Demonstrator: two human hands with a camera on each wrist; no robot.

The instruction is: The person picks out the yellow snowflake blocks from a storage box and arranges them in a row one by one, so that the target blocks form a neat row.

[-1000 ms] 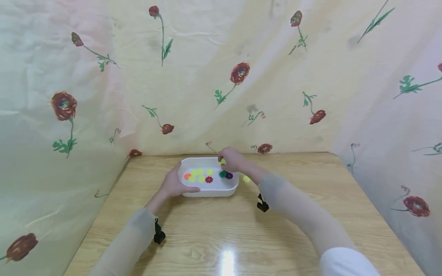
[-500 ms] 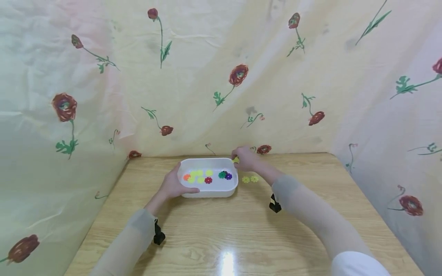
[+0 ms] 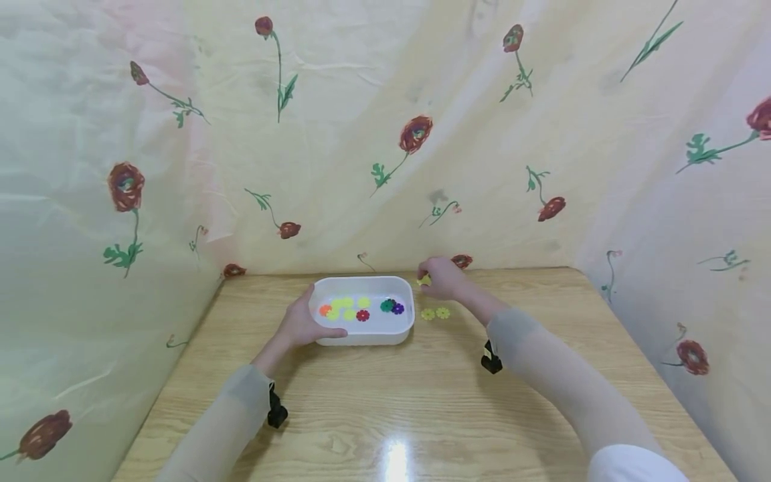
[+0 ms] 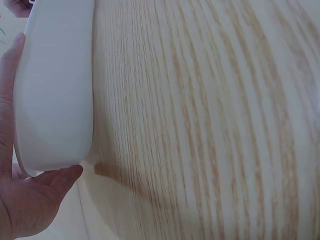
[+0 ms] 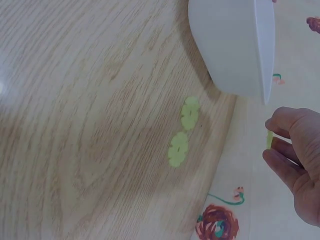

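My left hand (image 3: 299,324) grips the left end of a white plastic tub (image 3: 364,339), its thumb along the near side. In the left wrist view, the hand wraps the end of the tub. Inside lie several flower-shaped discs: yellow ones (image 3: 364,302), an orange one (image 3: 325,310), a red one (image 3: 363,315), a green one (image 3: 387,306) and a purple one (image 3: 398,308). Just beyond the tub's right end, above the table, my right hand (image 3: 444,278) pinches a yellow flower-shaped disc (image 5: 269,140) between thumb and fingertips.
Two yellow discs (image 5: 189,113) lie side by side on the wooden table (image 3: 361,402), right of the tub. A flower-printed cloth (image 3: 337,147) hangs behind the table and along both sides.
My right hand has moved right, from over the tub to beyond its right end, carrying a yellow disc. Two discs on the table have come into full view. The left hand stays in place.
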